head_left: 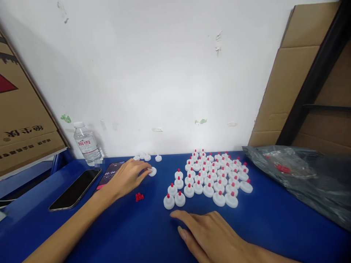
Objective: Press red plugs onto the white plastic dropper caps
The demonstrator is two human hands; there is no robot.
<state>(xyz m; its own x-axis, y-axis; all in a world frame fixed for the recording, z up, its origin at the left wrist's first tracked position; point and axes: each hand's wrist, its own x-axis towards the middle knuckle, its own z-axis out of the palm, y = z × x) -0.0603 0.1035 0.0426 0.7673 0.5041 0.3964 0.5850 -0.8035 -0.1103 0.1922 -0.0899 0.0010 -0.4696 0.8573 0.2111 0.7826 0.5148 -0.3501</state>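
Observation:
My left hand [131,174] pinches a round white nozzle cap [153,171] at its spout, with the cap tilted at the fingertips. Several more white caps [158,158] without red tips stand behind it by the wall. Below that hand lies a small pile of red tips [139,197]. My right hand [210,230] is open, palm down and fingers stretched out, with nothing held. Just beyond its index finger begins a large group of white caps with red tips [208,190], most of them upright on the blue table [131,233].
To the left lie a dark phone [76,190] and a second phone with a timer [109,174], partly behind my left hand. A water bottle [86,144] stands by the wall. A grey plastic bag [309,186] with red tips covers the right side. Cardboard [24,109] flanks the table.

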